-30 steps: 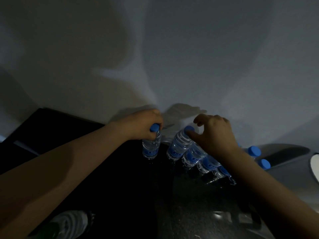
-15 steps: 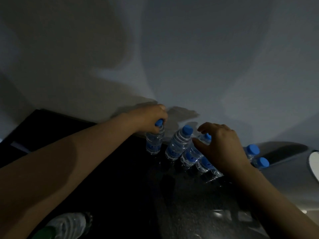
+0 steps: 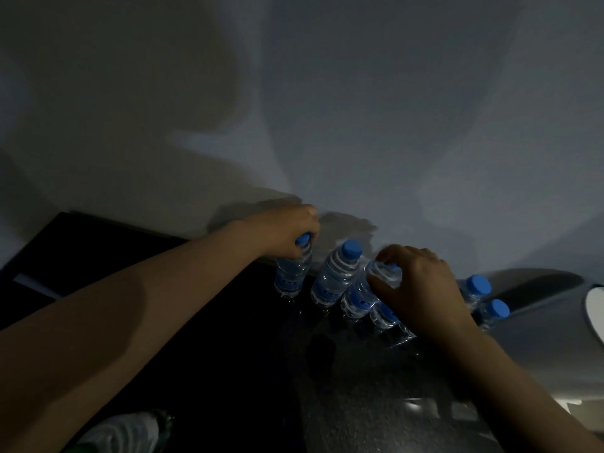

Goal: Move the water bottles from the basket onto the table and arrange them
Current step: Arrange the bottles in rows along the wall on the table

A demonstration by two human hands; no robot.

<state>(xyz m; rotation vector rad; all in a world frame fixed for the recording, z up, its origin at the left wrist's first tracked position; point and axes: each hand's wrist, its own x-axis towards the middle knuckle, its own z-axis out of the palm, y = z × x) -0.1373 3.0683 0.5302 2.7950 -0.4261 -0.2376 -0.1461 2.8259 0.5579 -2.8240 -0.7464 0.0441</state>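
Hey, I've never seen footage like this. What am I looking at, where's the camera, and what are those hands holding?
No machine here: these are a person's two bare arms, filmed by one wide-angle camera worn on their head, looking forward and down, so the arms appear from the bottom corners. A dark table stands against a grey wall, with small blue-capped water bottles standing in a row along it. The left hand grips the top of the end bottle at the row's left. The right hand holds the top of the third bottle. The second bottle between them is untouched. Other bottles are partly hidden behind the right hand. The picture is dim, so labels cannot be read.
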